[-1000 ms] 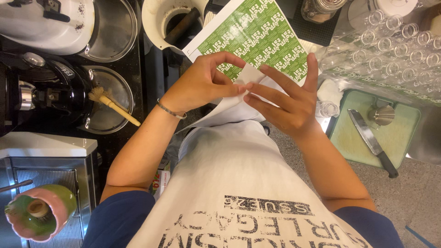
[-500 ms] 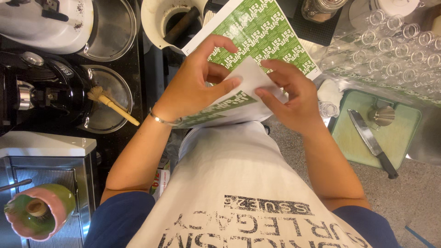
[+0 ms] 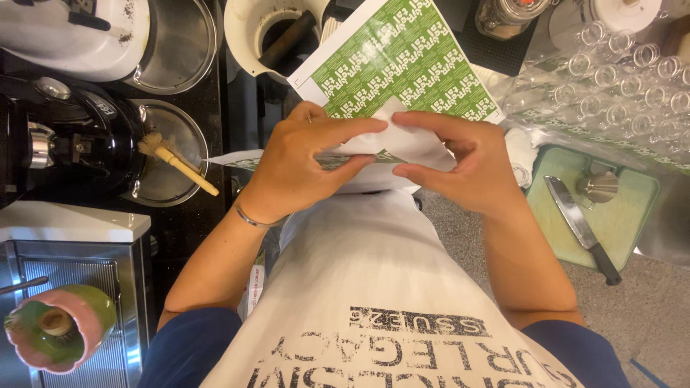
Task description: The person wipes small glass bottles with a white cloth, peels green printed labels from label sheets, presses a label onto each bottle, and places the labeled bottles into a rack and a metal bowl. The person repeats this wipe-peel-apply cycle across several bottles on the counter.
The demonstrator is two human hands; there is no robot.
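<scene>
My left hand [image 3: 302, 169] and my right hand [image 3: 460, 165] both pinch a folded white paper sheet [image 3: 374, 154] held in front of my chest. Thumbs and fingers press the fold from both sides. The sheet has green printing on it, seen along the lower fold. Just beyond my hands lies a larger white sheet with rows of green labels [image 3: 402, 65]. A thin bracelet sits on my left wrist.
A black coffee grinder [image 3: 65, 140] and a metal bowl with a wooden brush [image 3: 176, 162] stand at the left. A white tub [image 3: 277, 32] is at the top. A green cutting board [image 3: 618, 215] with a knife [image 3: 582, 230] lies at the right, clear plastic cups [image 3: 618, 79] above it.
My hands, spread apart over the paper a second ago, have closed together and folded the sheet, which is now pinched between both.
</scene>
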